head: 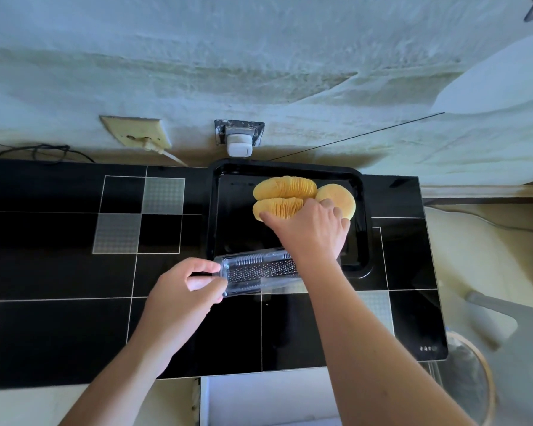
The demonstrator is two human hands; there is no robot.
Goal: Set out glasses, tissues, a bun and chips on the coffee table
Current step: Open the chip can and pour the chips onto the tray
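Observation:
Two rows of stacked yellow chips (pixel 285 187) lie in a black tray (pixel 225 210) on the black glass coffee table (pixel 59 272). A round bun (pixel 336 193) sits in the tray to their right. My right hand (pixel 308 229) grips the nearer row of chips (pixel 274 207), thumb at its left end. My left hand (pixel 185 287) pinches the left end of an empty clear plastic chip sleeve (pixel 259 272) lying across the tray's near edge. No glasses or tissues are in view.
A wall stands just behind the table, with a beige socket plate (pixel 139 130) and a white plug adapter (pixel 240 139). A white box (pixel 268 401) sits below the table's near edge. A round mesh basket (pixel 471 379) and a grey object (pixel 490 312) are at the right.

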